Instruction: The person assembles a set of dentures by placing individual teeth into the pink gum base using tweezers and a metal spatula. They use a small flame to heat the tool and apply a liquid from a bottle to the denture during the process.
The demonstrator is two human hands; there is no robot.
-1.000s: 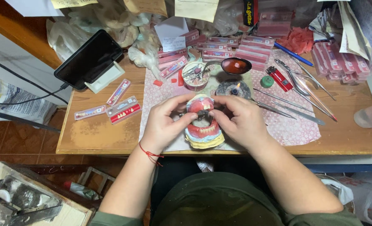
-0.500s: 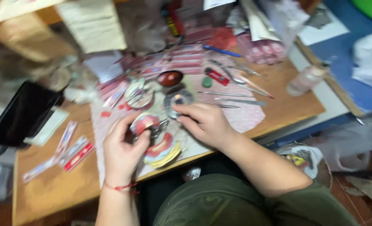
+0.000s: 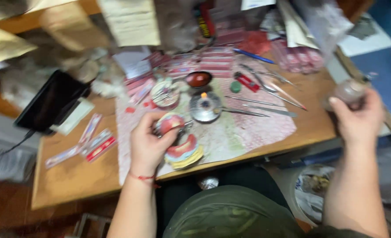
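Observation:
My left hand point(image 3: 148, 143) grips the pink upper part of a dental model point(image 3: 170, 123) that stands on the patterned mat point(image 3: 244, 128) near the front edge of the wooden table point(image 3: 72, 176). The model's lower half point(image 3: 184, 152), pink over a yellowish base, shows just right of the hand. My right hand point(image 3: 353, 115) is far out at the table's right edge, closed around a small clear bottle point(image 3: 349, 91). The picture is blurred by motion.
A small burner with a lit flame point(image 3: 204, 105) sits on the mat behind the model. A dark red bowl point(image 3: 198, 79), a round dish point(image 3: 164, 93), metal hand tools point(image 3: 266, 105), flat red packets point(image 3: 96, 145) and a black tablet point(image 3: 50, 101) crowd the table.
My right hand left the dental model and swung far right to the bottle at the table's edge. My left hand stayed on the model. The camera turned right.

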